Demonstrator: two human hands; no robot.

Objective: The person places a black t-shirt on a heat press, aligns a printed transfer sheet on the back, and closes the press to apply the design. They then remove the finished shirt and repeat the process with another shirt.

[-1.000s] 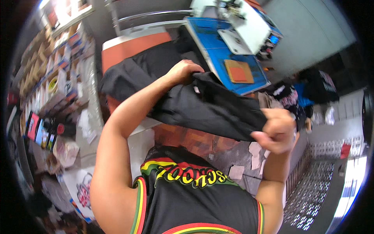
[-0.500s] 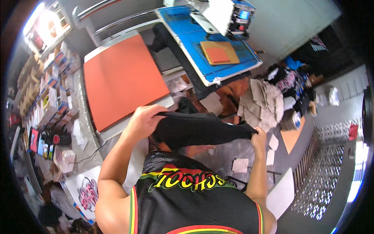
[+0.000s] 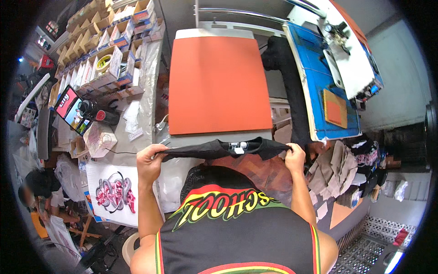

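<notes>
A black T-shirt [image 3: 200,150] is stretched sideways in front of me, its round collar and inner neck label toward the middle. My left hand [image 3: 149,160] pinches one shoulder of it, and my right hand [image 3: 294,158] grips the other. The cloth hangs just on my side of a large flat orange pad [image 3: 219,86] on a pale base. Most of the shirt's body is foreshortened or hidden below the collar.
To the right stands a blue-topped press bed [image 3: 315,86] with a small orange-faced board [image 3: 335,108]. Boxes [image 3: 107,64], a tablet [image 3: 69,109] and a printed sheet [image 3: 114,192] lie left. Crumpled brown paper [image 3: 335,166] lies right. Another person [image 3: 39,192] is at far left.
My view has swung left, so the orange pad is now straight ahead. The shirt, held aslant before, is now level and spread, with its collar showing. Both hands keep their hold.
</notes>
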